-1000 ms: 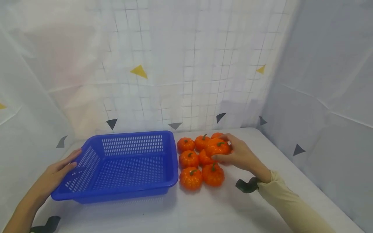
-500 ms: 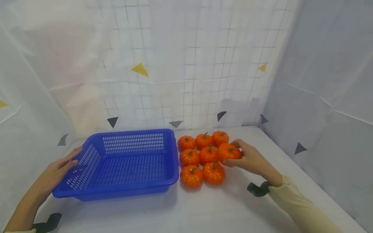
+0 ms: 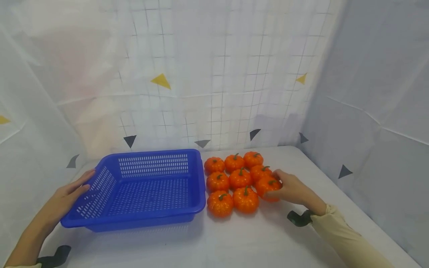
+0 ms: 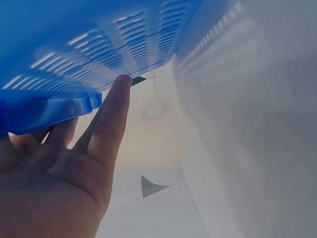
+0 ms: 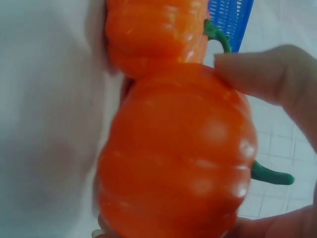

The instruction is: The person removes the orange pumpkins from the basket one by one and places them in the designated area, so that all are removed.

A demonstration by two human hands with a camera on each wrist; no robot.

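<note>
A blue plastic basket (image 3: 147,193) with slotted walls stands on the left of the white table, nothing inside it. My left hand (image 3: 65,199) holds its left rim; in the left wrist view one finger (image 4: 116,114) lies against the slotted outer wall, others reach behind the rim. My right hand (image 3: 295,190) grips a small orange toy pumpkin (image 3: 268,188) at the right front of the group, thumb and fingers round its sides. Its green stem (image 5: 272,174) sticks out between them in the right wrist view. A neighbouring pumpkin (image 5: 153,37) touches or nearly touches it.
Several other orange pumpkins stand close together in rows right of the basket, such as the front left pumpkin (image 3: 220,204) and the back right pumpkin (image 3: 253,159). White sheeting (image 3: 201,74) with grid lines hangs behind, and grey sheeting (image 3: 382,111) on the right.
My right hand has carried one pumpkin right, set it at the end of the middle row, and now holds another in front of it. The left hand stays on the basket.
</note>
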